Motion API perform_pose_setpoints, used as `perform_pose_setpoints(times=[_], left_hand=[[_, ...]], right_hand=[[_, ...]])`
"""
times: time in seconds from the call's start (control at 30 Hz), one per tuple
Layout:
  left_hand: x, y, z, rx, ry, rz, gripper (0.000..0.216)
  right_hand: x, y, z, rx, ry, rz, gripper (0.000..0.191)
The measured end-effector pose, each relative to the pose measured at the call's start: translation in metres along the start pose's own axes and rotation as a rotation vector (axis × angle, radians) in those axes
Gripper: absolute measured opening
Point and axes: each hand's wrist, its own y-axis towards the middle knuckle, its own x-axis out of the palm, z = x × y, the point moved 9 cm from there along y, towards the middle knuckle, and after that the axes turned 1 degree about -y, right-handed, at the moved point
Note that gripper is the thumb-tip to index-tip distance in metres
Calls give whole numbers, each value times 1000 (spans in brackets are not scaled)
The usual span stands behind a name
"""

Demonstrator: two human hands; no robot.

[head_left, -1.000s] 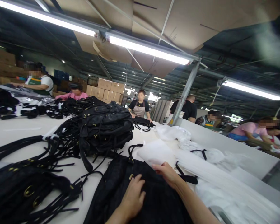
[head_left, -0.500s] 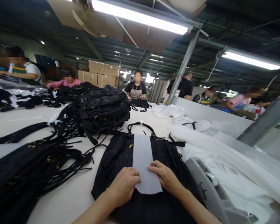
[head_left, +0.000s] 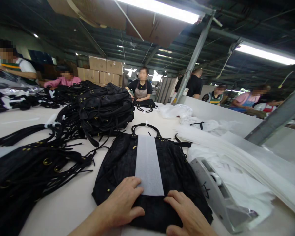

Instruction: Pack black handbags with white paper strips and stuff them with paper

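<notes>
1. On the white tabletop (head_left: 51, 213), directly before the person, a black bag (head_left: 152, 205) lies flat, its looped handles (head_left: 151, 125) pointing away.
2. Down the middle of its upper face runs a white strip (head_left: 149, 167), reaching from between the handle ends to the two hands.
3. The left hand (head_left: 125, 201) is open, palm down, its fingertips at the strip's lower left edge.
4. The right hand (head_left: 186, 211) is also open, fingers slightly bent, resting on the bag just beside the strip's lower right corner; neither hand grips anything.
5. Just right of the bag stands a grey device (head_left: 211, 196) with a white roll, near white sheets (head_left: 226, 150).
6. To the left lie another black bag (head_left: 27, 178) and, farther back, a heap of black bags (head_left: 105, 106).
7. Across the tabletop, a co-worker in an apron (head_left: 141, 91) handles a dark item (head_left: 145, 104).
</notes>
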Motion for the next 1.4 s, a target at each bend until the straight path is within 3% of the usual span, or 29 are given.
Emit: perform_pose_setpoints(times=[0.2, 0.33, 0.5, 0.77, 0.87, 1.0, 1.1, 1.2, 1.4], left_hand=[[4, -1, 7, 4, 1, -55, 56], [7, -7, 6, -11, -12, -73, 61], [11, -14, 3, -10, -43, -104, 71], [16, -16, 2, -26, -33, -121, 59], [16, -19, 5, -38, -57, -81, 47], [7, -17, 12, -73, -5, 2, 41], [2, -8, 16, -110, 132, 53, 28], [3, 4, 20, -109, 308, 71, 9], [-10, 17, 21, -122, 451, 128, 14]], right_hand=[[5, 9, -6, 5, -133, -4, 61], [6, 13, 1, 8, -81, -36, 73], [7, 5, 7, -44, -50, 16, 83], [11, 14, -3, -244, -162, 78, 78], [4, 22, -6, -273, -128, 63, 72], [-7, 30, -2, -130, 13, -58, 64], [-18, 32, 1, -7, 136, -107, 59], [-31, 34, -2, 23, 198, -105, 52], [-71, 47, -11, 8, 139, -63, 43]])
